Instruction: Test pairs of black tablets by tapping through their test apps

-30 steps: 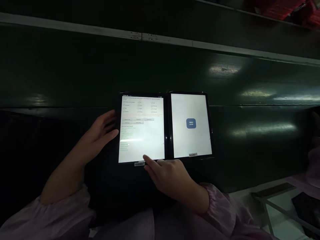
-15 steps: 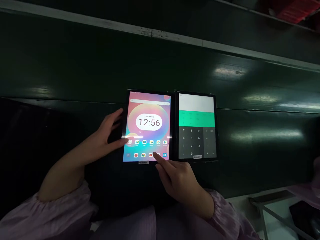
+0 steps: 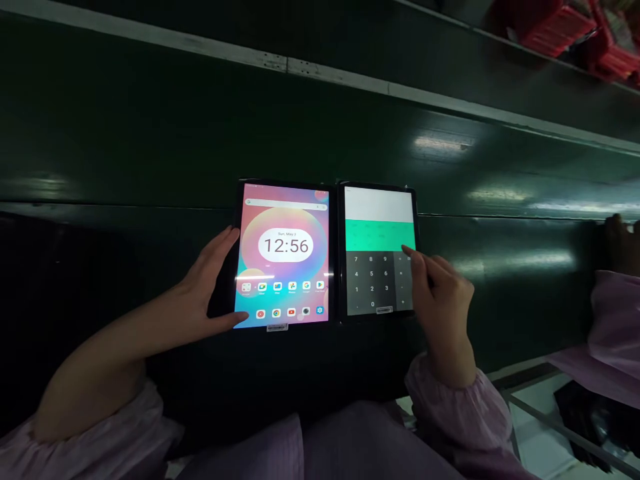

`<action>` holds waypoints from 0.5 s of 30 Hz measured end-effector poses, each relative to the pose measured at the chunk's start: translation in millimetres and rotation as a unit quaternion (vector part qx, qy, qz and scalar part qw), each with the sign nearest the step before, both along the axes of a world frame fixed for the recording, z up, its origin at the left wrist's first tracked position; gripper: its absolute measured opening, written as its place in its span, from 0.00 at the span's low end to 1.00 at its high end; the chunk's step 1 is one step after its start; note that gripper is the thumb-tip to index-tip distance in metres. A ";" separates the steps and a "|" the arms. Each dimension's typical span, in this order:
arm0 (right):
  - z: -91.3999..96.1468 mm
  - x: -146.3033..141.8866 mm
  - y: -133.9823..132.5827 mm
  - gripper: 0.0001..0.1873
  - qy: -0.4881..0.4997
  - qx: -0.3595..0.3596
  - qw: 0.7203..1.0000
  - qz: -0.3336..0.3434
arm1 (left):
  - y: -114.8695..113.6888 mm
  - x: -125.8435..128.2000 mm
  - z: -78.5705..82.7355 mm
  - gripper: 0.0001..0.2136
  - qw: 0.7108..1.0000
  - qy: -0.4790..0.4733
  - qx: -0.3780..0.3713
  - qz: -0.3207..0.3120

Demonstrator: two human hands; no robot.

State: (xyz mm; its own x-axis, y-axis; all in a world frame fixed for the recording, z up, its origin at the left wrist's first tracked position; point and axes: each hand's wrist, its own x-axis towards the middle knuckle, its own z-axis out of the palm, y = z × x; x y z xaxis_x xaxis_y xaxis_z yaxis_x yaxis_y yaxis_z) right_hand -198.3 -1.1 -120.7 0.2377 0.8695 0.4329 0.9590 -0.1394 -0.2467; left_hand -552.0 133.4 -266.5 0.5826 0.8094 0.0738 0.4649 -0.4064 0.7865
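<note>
Two tablets lie side by side on the dark green surface. The left tablet [image 3: 285,220] glows with a home screen that reads 12:56 above rows of app icons. On the right tablet [image 3: 371,273] a calculator is showing, with a white and green area over dark keys. My left hand [image 3: 200,287] rests along the left tablet's left edge, thumb on its lower corner, fingers spread. My right hand [image 3: 440,293] points its index finger at the right tablet's screen, near the green area's lower right; the other fingers are curled and hold nothing.
Red bins [image 3: 550,27] stand at the upper right, beyond a pale metal rail [image 3: 340,78]. Another person's sleeve [image 3: 617,327] and partly visible hand [image 3: 621,243] are at the right edge. A metal frame [image 3: 550,427] with dark items stands at lower right.
My right hand has moved from the left tablet's lower icons to the right tablet's calculator. My left thumb has slid down the left tablet's edge. The view has shifted slightly right.
</note>
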 end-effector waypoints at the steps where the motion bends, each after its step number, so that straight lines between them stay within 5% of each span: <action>1: -0.8 8.7 4.7 0.26 -0.006 0.003 1.000 -0.010 | 0.9 -0.3 0.8 0.63 1.000 0.000 -0.009 -0.002; 15: -12.0 31.9 18.1 0.28 0.008 -0.007 1.000 0.001 | 6.3 -4.4 9.7 0.63 0.999 0.019 -0.044 -0.020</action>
State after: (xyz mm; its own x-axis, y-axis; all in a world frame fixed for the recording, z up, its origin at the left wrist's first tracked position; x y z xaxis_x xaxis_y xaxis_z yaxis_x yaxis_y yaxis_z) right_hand -166.4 17.0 -132.7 0.2434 0.8761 0.4162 0.9550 -0.1415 -0.2606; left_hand -556.4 139.7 -256.9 0.6154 0.7880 -0.0194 0.4801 -0.3552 0.8021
